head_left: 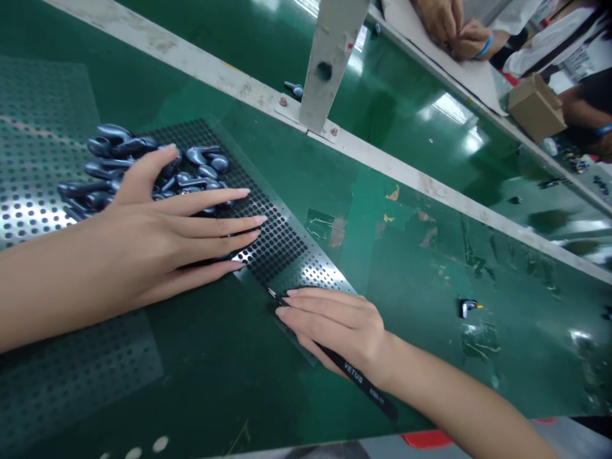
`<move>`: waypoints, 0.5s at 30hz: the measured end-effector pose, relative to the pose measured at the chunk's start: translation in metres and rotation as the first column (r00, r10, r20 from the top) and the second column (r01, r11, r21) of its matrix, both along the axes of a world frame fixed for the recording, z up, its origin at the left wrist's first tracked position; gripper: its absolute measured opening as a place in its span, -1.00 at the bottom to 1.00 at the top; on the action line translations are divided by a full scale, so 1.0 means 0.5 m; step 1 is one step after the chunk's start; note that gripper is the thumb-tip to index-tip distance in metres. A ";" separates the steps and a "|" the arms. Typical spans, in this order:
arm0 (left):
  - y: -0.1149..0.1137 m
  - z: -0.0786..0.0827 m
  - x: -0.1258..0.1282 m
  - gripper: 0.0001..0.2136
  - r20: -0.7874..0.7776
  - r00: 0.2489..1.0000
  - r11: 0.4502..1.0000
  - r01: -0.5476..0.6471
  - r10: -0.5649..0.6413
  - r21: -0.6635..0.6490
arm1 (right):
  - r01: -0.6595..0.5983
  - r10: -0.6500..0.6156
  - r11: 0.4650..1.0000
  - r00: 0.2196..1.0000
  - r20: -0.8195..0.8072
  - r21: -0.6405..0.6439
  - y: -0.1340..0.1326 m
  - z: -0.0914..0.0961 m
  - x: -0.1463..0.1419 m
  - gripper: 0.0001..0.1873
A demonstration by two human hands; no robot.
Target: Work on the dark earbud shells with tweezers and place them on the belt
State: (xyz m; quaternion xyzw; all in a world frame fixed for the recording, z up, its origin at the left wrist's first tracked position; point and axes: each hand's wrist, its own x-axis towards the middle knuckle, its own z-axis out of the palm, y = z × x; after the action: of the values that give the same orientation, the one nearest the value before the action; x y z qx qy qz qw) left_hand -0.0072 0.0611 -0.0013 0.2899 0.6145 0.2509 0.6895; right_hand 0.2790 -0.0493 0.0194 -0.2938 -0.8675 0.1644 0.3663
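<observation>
My right hand (335, 325) is closed around black tweezers (356, 376) marked VETUS, their tips over the near edge of a clear sheet (282, 236) with rows of small black dots. Stretched out flat, my left hand (176, 233) lies over the same sheet with fingers apart. Beside and partly beneath its thumb is a pile of shiny dark-blue earbud-shaped pieces (201, 172). The palm hides some of these pieces and part of the sheet.
More dotted clear sheets (43, 140) lie at the left. A pale rail (406, 178) with an upright post (329, 70) crosses the green table. One loose earbud piece (468, 307) lies right. Across the table are another person's hands (459, 35) and a cardboard box (535, 105).
</observation>
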 end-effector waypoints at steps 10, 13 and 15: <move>-0.013 0.031 0.051 -0.15 0.068 0.978 0.964 -0.179 0.196 -0.199 | 0.000 0.000 1.000 1.000 -0.004 0.006 -0.001 -0.005 0.002 -0.72; -0.010 0.033 0.046 -0.12 0.054 0.982 0.966 -0.166 0.180 -0.197 | 0.006 -0.006 1.000 1.000 0.001 0.013 -0.003 -0.007 0.002 -0.71; -0.006 0.032 0.040 -0.09 0.062 0.987 0.977 -0.136 0.148 -0.167 | 0.012 -0.012 1.000 1.000 -0.003 0.016 -0.004 -0.009 0.001 -0.73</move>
State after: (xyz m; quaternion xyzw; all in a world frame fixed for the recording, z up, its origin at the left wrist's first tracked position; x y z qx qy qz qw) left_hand 0.0130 0.0580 0.0148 0.1788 0.6260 0.2593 0.7134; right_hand 0.2795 -0.0512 0.0151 -0.2960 -0.8663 0.1558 0.3710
